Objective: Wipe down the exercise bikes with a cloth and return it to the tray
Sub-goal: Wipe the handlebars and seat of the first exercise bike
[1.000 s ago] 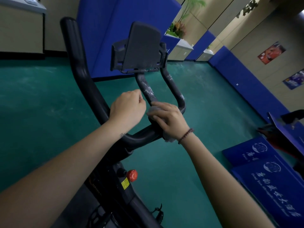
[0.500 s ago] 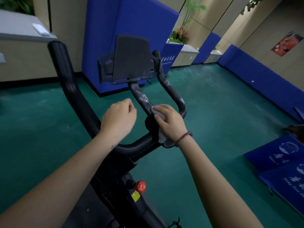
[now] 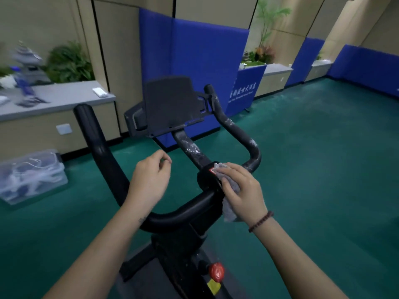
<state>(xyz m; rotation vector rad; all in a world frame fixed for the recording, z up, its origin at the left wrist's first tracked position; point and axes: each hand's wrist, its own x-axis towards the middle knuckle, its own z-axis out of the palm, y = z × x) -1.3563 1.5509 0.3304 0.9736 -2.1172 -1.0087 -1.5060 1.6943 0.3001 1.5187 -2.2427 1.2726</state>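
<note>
left hand point(image 3: 149, 182) hovers, right hand point(image 3: 243, 190) presses cloth point(image 3: 229, 211) on stem point(image 3: 190, 149) below console point(image 3: 170, 102).

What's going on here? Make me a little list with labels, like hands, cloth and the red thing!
Right hand: presses the grey cloth against the middle of the handlebar
Left hand: fingers loosely curled, holding nothing
Red knob: low on the bike frame, untouched
Clear plastic box: on the green floor, far left

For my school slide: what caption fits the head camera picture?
A right hand presses a grey cloth to the exercise bike's handlebar; the left hand hovers nearby, holding nothing.
</note>
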